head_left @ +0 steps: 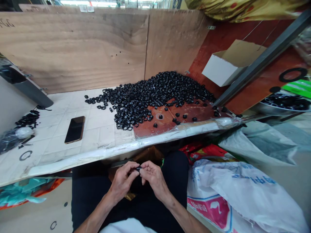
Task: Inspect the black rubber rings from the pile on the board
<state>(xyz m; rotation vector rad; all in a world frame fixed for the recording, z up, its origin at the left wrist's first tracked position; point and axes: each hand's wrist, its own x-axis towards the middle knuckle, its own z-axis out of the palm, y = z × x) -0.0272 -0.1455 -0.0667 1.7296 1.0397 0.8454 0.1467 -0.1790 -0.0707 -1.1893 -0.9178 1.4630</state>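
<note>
Over my lap, just below the table's front edge, both hands pinch one small black ring between them. My left hand grips it from the left with thumb and forefinger. From the other side my right hand closes its fingertips on the same piece. Most of the ring is covered by the fingers, so its full shape is hidden. Ahead on the table lies a large heap of small black rings, spilling towards the front edge, with several loose ones on the reddish board.
A phone lies left on the white table top. Wooden panels close off the back. An open white box hangs at right, beside a metal bar. White sacks stand by my right leg; a metal bowl holds black parts.
</note>
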